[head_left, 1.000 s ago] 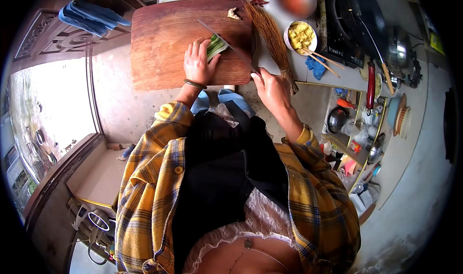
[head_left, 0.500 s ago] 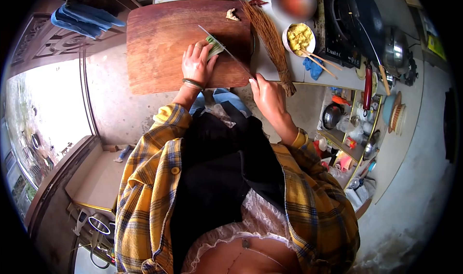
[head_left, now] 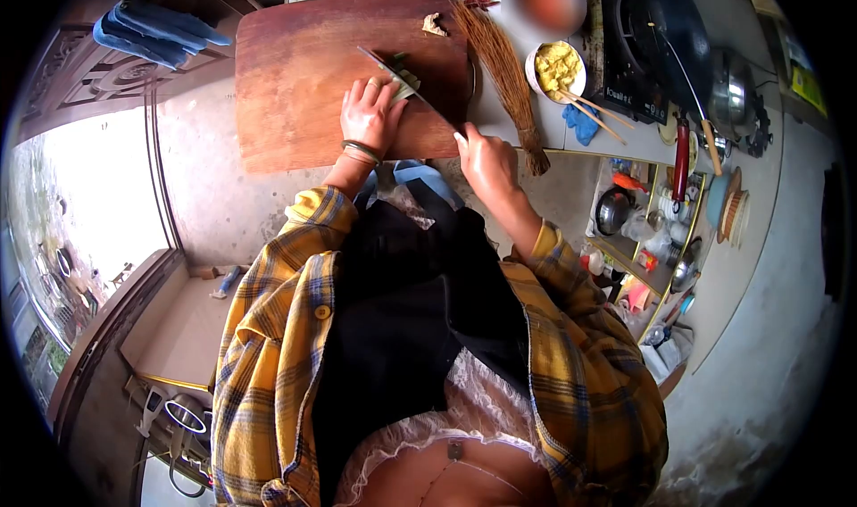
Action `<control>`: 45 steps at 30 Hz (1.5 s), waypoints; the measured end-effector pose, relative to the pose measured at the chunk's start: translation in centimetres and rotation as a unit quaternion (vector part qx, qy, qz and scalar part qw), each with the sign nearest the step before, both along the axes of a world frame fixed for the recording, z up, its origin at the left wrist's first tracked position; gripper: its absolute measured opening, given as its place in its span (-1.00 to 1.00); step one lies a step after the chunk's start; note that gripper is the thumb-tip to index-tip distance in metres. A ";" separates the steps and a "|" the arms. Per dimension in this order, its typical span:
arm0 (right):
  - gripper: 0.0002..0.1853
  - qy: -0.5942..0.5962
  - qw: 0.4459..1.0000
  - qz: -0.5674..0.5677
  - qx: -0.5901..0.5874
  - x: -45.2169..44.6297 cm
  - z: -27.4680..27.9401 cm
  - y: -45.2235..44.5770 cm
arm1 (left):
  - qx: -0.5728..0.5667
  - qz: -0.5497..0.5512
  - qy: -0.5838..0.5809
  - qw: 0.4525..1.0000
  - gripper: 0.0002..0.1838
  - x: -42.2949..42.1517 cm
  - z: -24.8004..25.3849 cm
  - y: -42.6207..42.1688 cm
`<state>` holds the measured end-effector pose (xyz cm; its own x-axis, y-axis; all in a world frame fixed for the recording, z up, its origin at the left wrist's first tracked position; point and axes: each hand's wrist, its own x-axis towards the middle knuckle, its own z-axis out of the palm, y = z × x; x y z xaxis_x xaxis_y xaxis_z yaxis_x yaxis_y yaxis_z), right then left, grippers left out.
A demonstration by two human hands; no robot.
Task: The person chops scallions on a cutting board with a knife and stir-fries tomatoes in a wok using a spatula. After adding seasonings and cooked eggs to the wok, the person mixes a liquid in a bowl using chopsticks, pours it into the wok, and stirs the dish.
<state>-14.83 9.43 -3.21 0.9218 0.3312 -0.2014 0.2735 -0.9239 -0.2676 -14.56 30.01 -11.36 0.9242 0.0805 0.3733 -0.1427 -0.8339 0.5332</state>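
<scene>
OK, head view: the cutting board runs wide to my left. A bristle bundle crowds its right edge. My right hand is closed around the knife handle by the near right corner. My left hand, fingers curled, pins the green vegetable right of centre, blade against it. Reddish-brown wood; pale counter alongside carries a bowl and cooker. Grey floor shows below.
</scene>
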 end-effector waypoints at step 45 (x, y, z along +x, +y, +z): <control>-0.73 0.031 0.997 0.034 0.058 -1.4 2.9 0.4 | -0.017 0.012 -0.036 0.999 -0.77 -3.9 0.3 1.9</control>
